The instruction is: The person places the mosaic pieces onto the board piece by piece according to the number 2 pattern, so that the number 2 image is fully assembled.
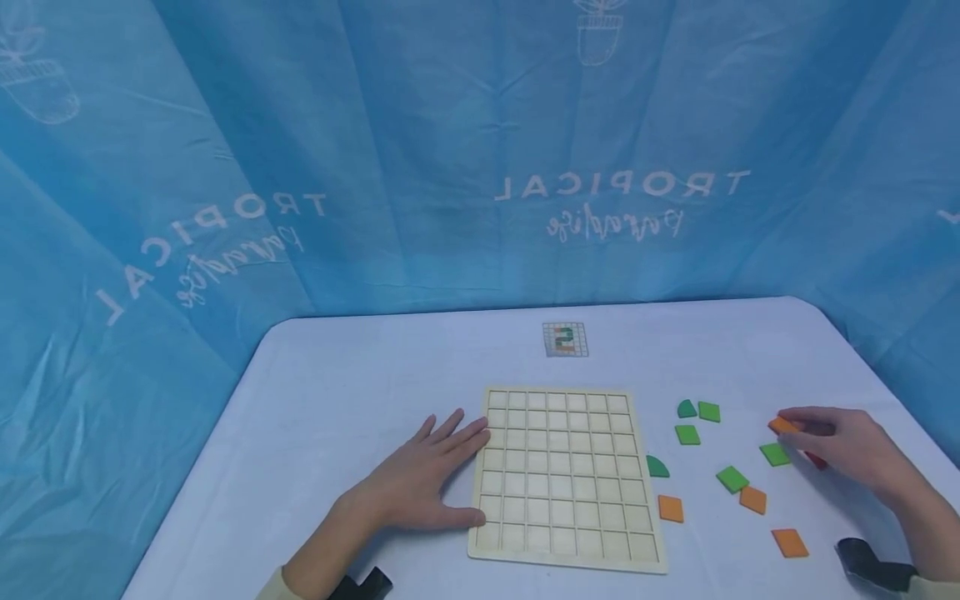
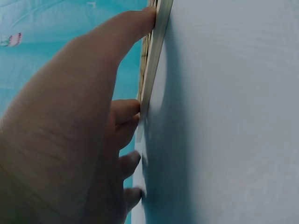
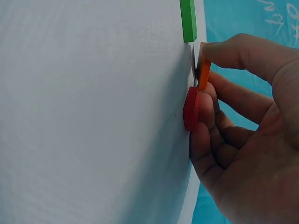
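A pale gridded board (image 1: 567, 561) lies on the white table. My left hand (image 1: 423, 483) rests spread at its left edge, thumb and fingertips touching the rim, as the left wrist view also shows. Over at the right, my right hand (image 1: 855, 442) pinches an orange square tile (image 3: 203, 67) between thumb and fingers, one edge tipped up from the table. A red tile (image 3: 190, 109) sits against the curled lower fingers of that hand; in the head view it is mostly covered. A green square tile (image 1: 775, 454) lies just left of the right hand.
Several loose tiles lie right of the board, among them a dark green quarter-round (image 1: 657, 467), a green square (image 1: 732, 479) and an orange square (image 1: 790, 543). A small pattern card (image 1: 566, 340) is behind the board. A blue printed curtain (image 1: 450, 167) hangs beyond the table.
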